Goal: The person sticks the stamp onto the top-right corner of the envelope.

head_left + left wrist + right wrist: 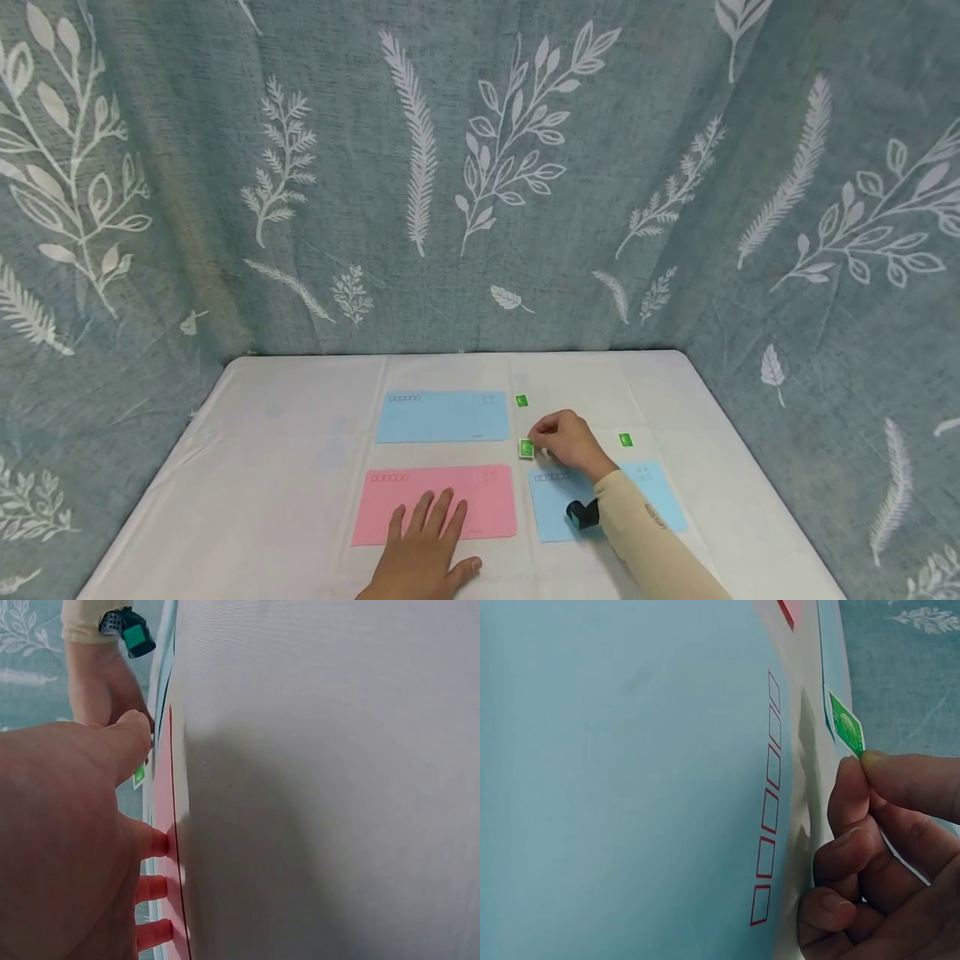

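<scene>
Between thumb and forefinger, my right hand (568, 439) pinches a small green stamp (527, 449) with a white border. In the right wrist view the stamp (847, 724) stands out from the fingertips by one corner. That hand hovers just above the upper left of a blue envelope (553, 508), partly hidden by my forearm. My left hand (423, 546) rests with spread fingers on the lower part of a pink envelope (491, 500). Behind the pink one lies a second blue envelope (442, 418).
One loose green stamp (522, 401) lies right of the far blue envelope. Another green stamp (626, 440) lies behind the near blue envelope. A white cloth (300, 467) covers the table, and a leaf-patterned curtain (352, 183) hangs around its back and sides.
</scene>
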A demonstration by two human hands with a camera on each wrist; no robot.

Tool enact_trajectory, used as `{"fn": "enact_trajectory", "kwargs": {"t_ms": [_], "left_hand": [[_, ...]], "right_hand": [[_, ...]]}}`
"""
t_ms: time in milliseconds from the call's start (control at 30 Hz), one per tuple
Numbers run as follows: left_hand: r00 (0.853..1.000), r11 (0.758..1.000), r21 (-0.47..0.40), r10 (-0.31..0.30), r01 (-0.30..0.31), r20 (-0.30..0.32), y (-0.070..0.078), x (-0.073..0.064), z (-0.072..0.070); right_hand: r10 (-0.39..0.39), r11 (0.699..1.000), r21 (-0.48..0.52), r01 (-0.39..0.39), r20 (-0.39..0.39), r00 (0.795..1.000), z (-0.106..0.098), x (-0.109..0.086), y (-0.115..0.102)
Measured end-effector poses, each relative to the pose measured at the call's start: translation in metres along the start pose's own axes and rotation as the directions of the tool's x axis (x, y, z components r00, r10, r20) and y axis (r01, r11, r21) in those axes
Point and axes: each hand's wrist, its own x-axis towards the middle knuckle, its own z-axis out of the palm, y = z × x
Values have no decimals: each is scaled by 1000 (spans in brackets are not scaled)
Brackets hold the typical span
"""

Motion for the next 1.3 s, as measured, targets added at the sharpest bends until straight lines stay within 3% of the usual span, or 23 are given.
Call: {"fn": "enact_trajectory", "kwargs": {"t_ms": [300,767,1300], "left_hand": [[999,999,-24,-27,28,32,4,0,-4],[1000,1000,-12,-6,6,-18,2,-1,-1],[1000,1000,6,15,-15,12,-1,2,0]], "right_hand": [[7,1000,16,-7,-1,1000,0,-2,-4],[-3,1000,17,3,0,1000,1,0,-6],[-8,1000,27,8,-21,1000,9,-4,-13]]}}
